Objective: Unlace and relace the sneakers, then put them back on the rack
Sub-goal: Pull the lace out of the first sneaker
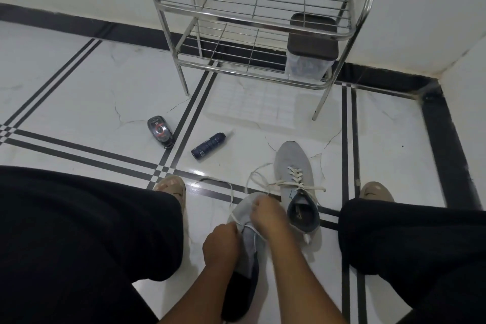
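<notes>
A grey sneaker (243,218) lies on the floor between my knees, its toe pointing away. My left hand (221,241) pinches its white lace (231,192) at the left side of the tongue. My right hand (268,216) is curled over the toe end and holds the lace there; loose loops trail off ahead. A second grey sneaker (295,166) sits just to the right, laced, with loose lace ends. The steel shoe rack (249,18) stands against the wall ahead, both shelves free of shoes.
A lidded plastic box (311,45) sits on the rack's lower shelf, right side. A dark spray can (207,145) and a small black tin (159,129) lie on the white tiled floor ahead-left. My black-trousered knees flank the shoes.
</notes>
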Demonstrator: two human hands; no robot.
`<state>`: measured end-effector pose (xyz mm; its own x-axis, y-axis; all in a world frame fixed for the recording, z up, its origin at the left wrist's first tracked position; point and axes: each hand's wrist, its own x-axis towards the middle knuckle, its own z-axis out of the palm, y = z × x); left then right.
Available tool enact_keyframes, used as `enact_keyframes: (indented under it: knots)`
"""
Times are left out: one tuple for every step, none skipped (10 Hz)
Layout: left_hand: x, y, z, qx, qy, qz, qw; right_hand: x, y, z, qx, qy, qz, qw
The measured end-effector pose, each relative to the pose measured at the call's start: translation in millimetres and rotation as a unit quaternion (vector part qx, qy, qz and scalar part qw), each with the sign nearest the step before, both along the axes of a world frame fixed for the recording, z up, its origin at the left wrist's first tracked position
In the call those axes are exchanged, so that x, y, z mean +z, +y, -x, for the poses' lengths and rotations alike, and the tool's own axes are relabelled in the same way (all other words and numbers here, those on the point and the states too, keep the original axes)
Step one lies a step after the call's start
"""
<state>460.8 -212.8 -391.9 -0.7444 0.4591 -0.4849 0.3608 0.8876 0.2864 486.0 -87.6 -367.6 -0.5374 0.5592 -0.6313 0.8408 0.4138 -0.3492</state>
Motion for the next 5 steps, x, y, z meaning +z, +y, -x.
enact_keyframes:
  knots:
    - [1, 1, 3, 0.007, -0.001, -0.005, 1.0, -23, -32, -16, 0.084, -0.033, -0.061, 0.994]
    - [0, 0, 2, 0.015, -0.013, 0.001, 1.0, -35, -37, -20, 0.053, -0.022, -0.058, 0.997]
    - [-2, -2, 2, 0.03, -0.009, 0.009, 0.999, -21, -14, -6, -0.218, 0.037, 0.089, 0.971]
    - [-4, -2, 2, 0.027, -0.009, 0.007, 1.0, 15, 19, 8, -0.625, 0.33, 0.326, 0.627]
    - [-3, 0, 3, 0.023, -0.014, 0.013, 1.0, 31, 37, 14, -0.616, 0.36, 0.244, 0.656]
